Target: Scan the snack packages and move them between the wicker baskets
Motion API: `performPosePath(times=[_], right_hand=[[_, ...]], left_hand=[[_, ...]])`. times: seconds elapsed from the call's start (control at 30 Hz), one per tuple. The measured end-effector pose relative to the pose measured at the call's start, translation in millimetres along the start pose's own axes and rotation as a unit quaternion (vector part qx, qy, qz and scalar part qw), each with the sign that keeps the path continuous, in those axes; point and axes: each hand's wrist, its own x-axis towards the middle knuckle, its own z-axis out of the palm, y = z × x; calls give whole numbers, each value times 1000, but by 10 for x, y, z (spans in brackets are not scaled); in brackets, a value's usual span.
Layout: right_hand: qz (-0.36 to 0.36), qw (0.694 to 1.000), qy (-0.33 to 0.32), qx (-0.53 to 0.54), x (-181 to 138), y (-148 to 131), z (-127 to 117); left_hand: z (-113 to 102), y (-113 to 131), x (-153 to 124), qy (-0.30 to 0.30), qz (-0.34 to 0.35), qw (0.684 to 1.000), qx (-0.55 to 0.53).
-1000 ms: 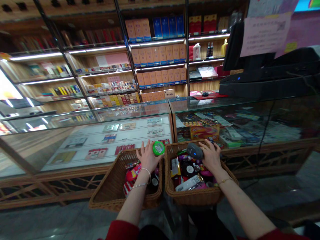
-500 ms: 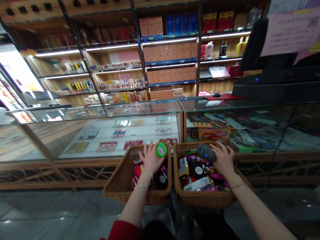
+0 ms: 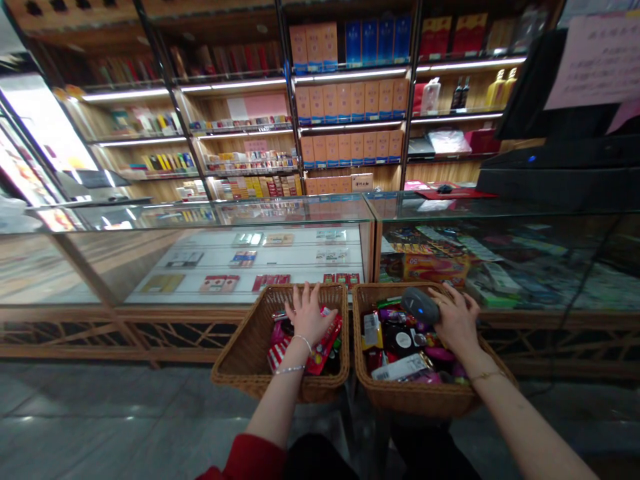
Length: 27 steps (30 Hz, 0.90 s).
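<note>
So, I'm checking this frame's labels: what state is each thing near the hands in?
Left brown wicker basket: partly filled, bare inner wall showing.
Right brown wicker basket: filled with mixed packets.
Grey handheld scanner: blue light on.
Left hand: open, flat on red packets.
Right hand: gripping the scanner.

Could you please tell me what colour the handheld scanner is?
The scanner is dark grey with a blue light; head view.

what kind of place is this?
Most likely a small retail shop: glass display counter with packets inside, lit wall shelves of boxed goods, and a barcode scanner in the right hand over a wicker basket of products.
</note>
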Motion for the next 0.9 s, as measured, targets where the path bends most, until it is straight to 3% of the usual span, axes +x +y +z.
performPosePath(times=[0.33,0.63,0.9], right_hand=[[29,999,-2,-12,1,42,33],[41,999,-18,-24,28,60,6],[106,994,-27,-26,88,173,-32]], left_hand=[[-41,119,35,3,25,1000,5],[39,486,-3,-15,95,995,-5],[155,845,-52,-41,159,986,-5]])
